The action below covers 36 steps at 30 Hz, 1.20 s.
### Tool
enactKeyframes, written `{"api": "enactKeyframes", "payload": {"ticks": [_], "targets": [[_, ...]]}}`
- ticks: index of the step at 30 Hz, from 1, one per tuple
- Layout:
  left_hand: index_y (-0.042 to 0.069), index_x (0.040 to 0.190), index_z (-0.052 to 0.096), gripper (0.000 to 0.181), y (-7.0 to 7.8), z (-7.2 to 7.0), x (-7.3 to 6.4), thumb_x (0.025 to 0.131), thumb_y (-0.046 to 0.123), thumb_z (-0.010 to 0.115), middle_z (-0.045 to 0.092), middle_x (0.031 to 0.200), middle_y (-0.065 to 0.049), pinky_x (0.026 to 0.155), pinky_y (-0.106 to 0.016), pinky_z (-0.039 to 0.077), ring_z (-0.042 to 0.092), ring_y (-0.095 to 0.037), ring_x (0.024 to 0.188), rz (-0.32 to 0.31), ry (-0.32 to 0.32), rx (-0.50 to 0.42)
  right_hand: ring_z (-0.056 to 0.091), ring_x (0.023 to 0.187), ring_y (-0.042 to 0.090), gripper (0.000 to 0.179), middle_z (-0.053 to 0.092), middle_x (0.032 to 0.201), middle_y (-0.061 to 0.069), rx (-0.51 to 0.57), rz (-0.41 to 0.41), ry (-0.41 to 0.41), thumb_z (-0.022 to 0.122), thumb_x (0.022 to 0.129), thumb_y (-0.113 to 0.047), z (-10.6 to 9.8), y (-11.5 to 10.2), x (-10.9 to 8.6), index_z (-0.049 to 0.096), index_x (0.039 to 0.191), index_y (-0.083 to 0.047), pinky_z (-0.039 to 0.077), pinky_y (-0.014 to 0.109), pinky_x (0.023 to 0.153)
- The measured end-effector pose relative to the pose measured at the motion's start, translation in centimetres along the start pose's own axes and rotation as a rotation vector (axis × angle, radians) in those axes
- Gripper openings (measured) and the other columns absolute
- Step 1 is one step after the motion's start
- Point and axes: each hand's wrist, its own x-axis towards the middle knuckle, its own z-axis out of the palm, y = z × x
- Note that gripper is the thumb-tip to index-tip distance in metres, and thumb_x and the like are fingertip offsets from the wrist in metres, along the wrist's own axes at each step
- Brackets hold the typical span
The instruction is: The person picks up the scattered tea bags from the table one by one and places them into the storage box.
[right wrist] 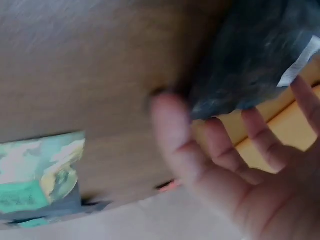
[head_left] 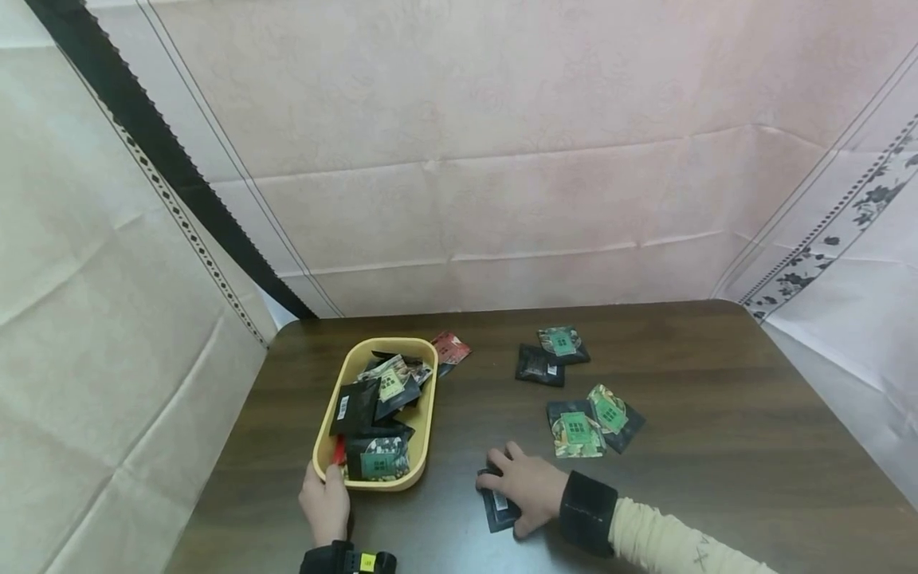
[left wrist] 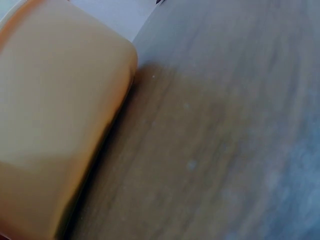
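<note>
My left hand (head_left: 324,504) grips the near left corner of a yellow plastic basket (head_left: 432,414), thumb at the rim. The basket's wall (left wrist: 60,100) fills the left of the left wrist view; the hand itself is hidden there. Several dark sachets, one with a green label (head_left: 380,458), lie heaped inside. Right of the basket, my right hand (head_left: 531,485) spans a black sachet (head_left: 500,510) low at the table, its fingers bent over the edges. In the right wrist view, the thumb and fingertips meet the rim of that black sachet (right wrist: 250,55), whose white label shows.
On the wooden table (head_left: 688,494), two green-labelled sachets (head_left: 576,430) overlap beyond my right hand. Farther back lie a black sachet (head_left: 538,367) and a green-labelled one (head_left: 563,344). A red sachet (head_left: 450,348) sits against the basket's far right side. Pale cloth (head_left: 502,199) hangs behind the table.
</note>
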Motion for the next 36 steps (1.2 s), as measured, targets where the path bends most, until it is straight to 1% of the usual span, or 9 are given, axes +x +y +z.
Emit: {"api": "enactKeyframes", "payload": {"ticks": [3,9,12,15,20,26,29,32,36], "targets": [[-0.012,0.119,0.047,0.04,0.0,-0.2,0.2,0.087,0.009,0.033,0.052,0.114,-0.032,0.085,-0.053,0.041,0.049,-0.041,0.1,-0.002,0.01,-0.004,0.038,0.088,0.014,0.067,0.041,0.108,-0.001,0.013,-0.01,-0.011,0.08,0.058,-0.033,-0.1,-0.4,0.7,0.052,0.119,-0.029,0.044,0.019,0.062],[-0.011,0.122,0.045,0.041,0.2,-0.4,0.4,0.088,0.009,0.033,0.05,0.117,-0.031,0.087,-0.053,0.04,0.048,-0.04,0.102,-0.022,0.0,0.004,0.045,0.074,0.009,0.038,0.048,0.09,-0.004,-0.026,-0.056,0.015,0.075,0.063,-0.016,0.4,-0.6,2.0,0.059,0.096,-0.026,0.039,0.016,0.057],[-0.011,0.121,0.046,0.04,0.3,-0.3,0.4,0.088,0.009,0.033,0.051,0.115,-0.031,0.086,-0.053,0.041,0.049,-0.04,0.1,-0.011,0.002,0.004,0.044,0.065,0.005,0.024,0.047,0.078,-0.006,0.035,-0.08,0.051,0.07,0.063,-0.007,0.1,-0.4,2.6,0.059,0.079,-0.021,0.037,0.014,0.052],[-0.012,0.12,0.046,0.04,0.3,-0.2,0.5,0.087,0.008,0.034,0.052,0.114,-0.031,0.086,-0.053,0.041,0.049,-0.039,0.099,0.003,0.006,0.005,0.041,0.061,0.002,0.023,0.042,0.073,-0.008,0.118,-0.078,0.117,0.067,0.06,-0.001,-1.1,-0.2,3.4,0.055,0.072,-0.018,0.035,0.012,0.049],[-0.012,0.12,0.046,0.04,0.4,-0.3,0.5,0.087,0.007,0.035,0.051,0.115,-0.031,0.087,-0.053,0.041,0.049,-0.04,0.101,0.014,0.001,-0.001,0.045,0.066,0.006,0.032,0.046,0.081,-0.005,0.161,-0.009,0.27,0.067,0.058,-0.002,-5.9,-0.6,6.2,0.057,0.085,-0.015,0.041,0.014,0.053],[-0.011,0.122,0.046,0.041,0.4,-0.3,0.3,0.087,0.006,0.035,0.05,0.117,-0.031,0.088,-0.053,0.04,0.049,-0.04,0.103,0.012,-0.01,-0.002,0.052,0.077,0.017,0.052,0.056,0.094,0.003,0.008,0.107,0.391,0.068,0.063,-0.017,-11.1,-2.8,11.4,0.05,0.112,-0.015,0.045,0.028,0.052],[-0.012,0.123,0.045,0.041,0.3,-0.1,0.1,0.087,0.006,0.035,0.05,0.117,-0.032,0.088,-0.053,0.041,0.049,-0.041,0.104,0.009,-0.022,-0.005,0.052,0.086,0.021,0.063,0.056,0.104,0.006,-0.045,0.157,0.371,0.069,0.066,-0.027,-11.8,-3.8,14.0,0.044,0.122,-0.014,0.047,0.032,0.058],[-0.013,0.123,0.045,0.042,0.2,0.0,-0.2,0.087,0.005,0.035,0.05,0.117,-0.032,0.088,-0.054,0.041,0.049,-0.042,0.104,0.006,-0.027,-0.014,0.051,0.093,0.022,0.064,0.055,0.108,0.006,-0.079,0.195,0.352,0.07,0.066,-0.038,-11.6,-4.5,16.1,0.043,0.121,-0.016,0.046,0.036,0.067],[-0.013,0.122,0.046,0.041,0.1,0.0,-0.2,0.086,0.005,0.036,0.051,0.115,-0.031,0.087,-0.053,0.042,0.05,-0.041,0.103,0.016,-0.015,-0.019,0.047,0.104,0.025,0.072,0.05,0.117,0.009,-0.119,0.213,0.342,0.069,0.066,-0.05,-11.3,-5.2,17.5,0.042,0.124,-0.016,0.043,0.043,0.079]]}}
